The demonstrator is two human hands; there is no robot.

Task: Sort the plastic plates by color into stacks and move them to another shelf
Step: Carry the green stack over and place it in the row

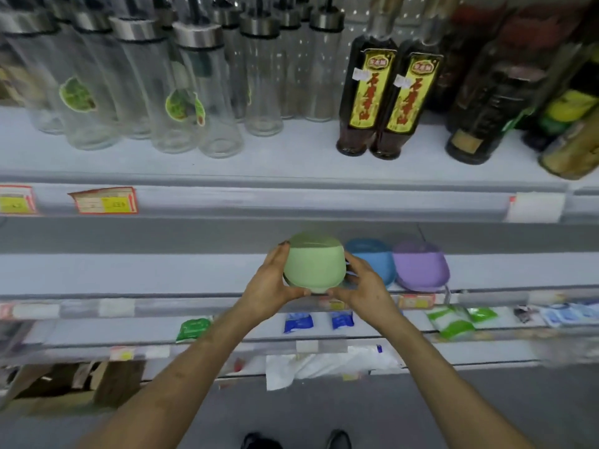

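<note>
Store shelving, three levels in view.

Upper shelf [291, 157], above the green plate stack [312, 264]: a cluster of clear glass bottles [207, 92] with metal caps up and to the left of it, all looking empty, some with green stickers. Two dark sauce bottles [366, 92] with yellow labels up and right of it, full of dark liquid; more dark bottles further right, blurred.

Middle shelf [162, 273]: the green plate stack is at its front edge, held between both hands. Plate count unreadable, and I cannot tell if it touches the shelf. Blue plate stack [372, 257] just right of the green one, partly behind the right hand. Purple plate stack [421, 265] right of the blue, touching it or nearly so.

White plastic bag [324, 364] below the green stack, hanging off the lowest shelf.

Left hand [270, 286] grips the green stack's left side, fingers up along the rim. Right hand [363, 286] curls round its right side and lower edge.

Lower shelf under the green stack: two blue packets [298, 322], a green packet [193, 328] to the left, green-and-white packets [450, 322] to the right.

Price tag [103, 199] on the upper shelf's rail, up-left of the green stack.
</note>
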